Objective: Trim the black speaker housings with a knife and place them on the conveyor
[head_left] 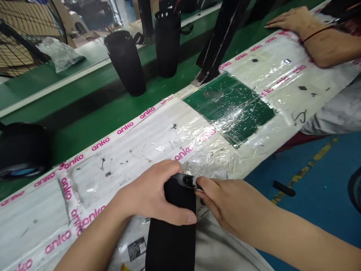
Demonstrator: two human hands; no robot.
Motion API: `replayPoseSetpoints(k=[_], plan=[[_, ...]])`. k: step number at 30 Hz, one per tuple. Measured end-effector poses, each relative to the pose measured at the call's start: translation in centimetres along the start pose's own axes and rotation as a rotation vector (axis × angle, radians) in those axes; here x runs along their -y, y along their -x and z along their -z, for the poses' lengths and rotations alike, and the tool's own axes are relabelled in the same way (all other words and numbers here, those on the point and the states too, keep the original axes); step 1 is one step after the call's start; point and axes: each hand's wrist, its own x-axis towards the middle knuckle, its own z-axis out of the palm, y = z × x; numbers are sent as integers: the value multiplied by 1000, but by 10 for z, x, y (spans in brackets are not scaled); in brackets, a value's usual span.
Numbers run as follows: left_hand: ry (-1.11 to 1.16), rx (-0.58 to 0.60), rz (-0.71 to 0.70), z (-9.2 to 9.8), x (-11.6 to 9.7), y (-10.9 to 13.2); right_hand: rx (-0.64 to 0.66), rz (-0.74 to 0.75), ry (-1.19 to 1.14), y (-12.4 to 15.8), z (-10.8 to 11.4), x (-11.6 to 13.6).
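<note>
A black soft tapered sleeve (172, 244) stands before me at the table's near edge, its top toward the table. My left hand (158, 195) wraps round its upper part, thumb across the near side. My right hand (222, 199) is closed in a pinch at the sleeve's top right edge. Between the hands shows a small dark piece with a metallic edge and a round dark spot (186, 180); its kind is unclear. The right fingertips meet its right end, and what they grip is mostly hidden.
Black sleeves with straps (125, 62) stand on the green conveyor belt (93, 101); another (24, 150) lies at left. Plastic-covered white sheeting (113, 169) with pink lettering covers the worktable. A co-worker's hand and arm (299, 24) rest at upper right. A black strip (284, 188) lies on the blue floor.
</note>
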Motion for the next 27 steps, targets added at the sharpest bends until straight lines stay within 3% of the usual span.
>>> replayPoseSetpoints(k=[5, 9, 13, 15, 19, 23, 27], plan=[[-40, -20, 8, 0, 1, 0, 40, 46, -127, -6, 9, -8], [-167, -48, 37, 3, -9, 7, -14, 48, -216, 3, 22, -10], [-488, -141, 214, 1, -31, 20, -143, -184, -493, 26, 30, -11], [-540, -168, 269, -1, -39, 25, -172, -285, -618, 33, 25, -10], [-430, -141, 174, 6, -38, 32, -124, -280, -677, 36, 5, -2], [-294, -97, 306, 19, -27, 31, -93, -219, -608, 36, -10, 7], [-200, -123, 356, 16, -23, 27, -98, -193, -560, 34, -16, 11]])
